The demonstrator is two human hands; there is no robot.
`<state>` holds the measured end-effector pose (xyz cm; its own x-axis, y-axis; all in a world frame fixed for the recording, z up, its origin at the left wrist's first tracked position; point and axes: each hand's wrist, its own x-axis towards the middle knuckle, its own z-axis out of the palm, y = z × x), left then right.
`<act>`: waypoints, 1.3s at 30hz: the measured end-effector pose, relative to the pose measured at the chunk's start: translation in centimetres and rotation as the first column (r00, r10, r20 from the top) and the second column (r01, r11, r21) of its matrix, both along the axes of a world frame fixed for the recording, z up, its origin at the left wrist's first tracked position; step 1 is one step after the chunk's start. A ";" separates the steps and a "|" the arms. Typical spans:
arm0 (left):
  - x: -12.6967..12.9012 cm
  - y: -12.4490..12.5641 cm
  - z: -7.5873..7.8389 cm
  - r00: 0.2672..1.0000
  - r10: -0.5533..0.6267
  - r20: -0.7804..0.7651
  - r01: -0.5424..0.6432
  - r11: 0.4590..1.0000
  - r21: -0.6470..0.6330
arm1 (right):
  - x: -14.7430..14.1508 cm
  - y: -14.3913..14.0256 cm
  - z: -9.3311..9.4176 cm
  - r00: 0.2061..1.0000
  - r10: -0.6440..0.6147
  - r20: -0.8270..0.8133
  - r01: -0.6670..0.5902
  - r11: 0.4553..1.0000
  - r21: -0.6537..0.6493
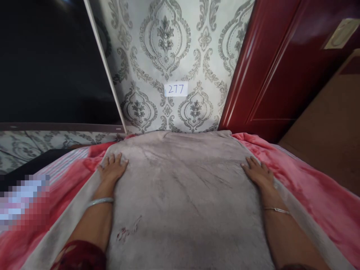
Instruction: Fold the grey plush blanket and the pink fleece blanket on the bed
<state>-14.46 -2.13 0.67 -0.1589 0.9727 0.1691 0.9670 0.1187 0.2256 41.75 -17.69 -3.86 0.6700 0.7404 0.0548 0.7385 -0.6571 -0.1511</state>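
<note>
Lane between left hand [112, 167] and right hand [258, 173] is open across the grey blanket [180, 180]; just low creases there, nothing standing up. Forward reach stops at the patterned wall [202, 67], right at the blanket's far edge. Ahead-left: black screen [56, 67] limits reach. Ahead-right: dark red panel [270, 75], with brown board [323, 123] farther right. Sideways from either hand: pink-red blanket [303, 176], soft low folds, passable over the top. Forearms bound the lane both sides.
</note>
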 end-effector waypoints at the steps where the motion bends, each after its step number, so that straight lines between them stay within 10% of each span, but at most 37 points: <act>1: 0.1 -0.2 0.1 1.000 0.000 0.015 0.000 1.000 -0.003 | 0.1 -0.3 0.0 1.000 -0.019 -0.001 0.019 1.000 0.009; 10: 4.1 -1.0 1.4 0.978 -0.151 -0.144 0.178 0.964 0.198 | -5.1 0.6 1.6 0.982 0.064 0.179 -0.103 0.970 0.222; 14: 10.0 -3.2 0.2 0.697 -0.679 -0.231 0.707 0.705 0.058 | -13.3 2.1 1.8 0.782 0.606 0.143 -0.623 0.763 0.175; 17: 12.7 -4.7 -1.3 0.502 -0.858 -0.108 0.842 0.513 -0.164 | -17.2 2.4 1.3 0.552 0.834 0.003 -0.831 0.550 0.080; 23: 13.2 -5.0 -2.2 0.496 -0.866 -0.065 0.846 0.498 -0.192 | -17.2 2.4 1.3 0.523 0.848 -0.082 -0.848 0.528 0.051; 26: 12.5 -4.1 -1.6 0.557 -0.826 -0.083 0.804 0.562 -0.197 | -14.5 2.7 1.7 0.616 0.784 -0.076 -0.786 0.618 0.003; 31: 6.8 -0.8 0.3 0.900 -0.396 -0.182 0.350 0.906 -0.238 | -6.0 0.8 2.4 0.967 0.255 -0.022 -0.256 0.963 -0.080; 34: 2.7 0.6 1.2 0.988 -0.130 -0.084 0.119 0.985 -0.125 | -2.5 -0.6 2.3 1.000 -0.002 0.011 0.003 0.999 -0.039; 39: 1.5 0.2 1.7 1.000 0.013 0.003 -0.013 0.998 -0.067 | -1.7 -0.7 1.5 0.998 -0.049 0.027 0.049 0.999 0.004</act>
<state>-12.93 -1.93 2.35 -0.1724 0.9797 0.1028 0.9643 0.1466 0.2203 40.03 -18.36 -2.35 0.7036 0.7065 0.0758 0.7094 -0.6921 -0.1337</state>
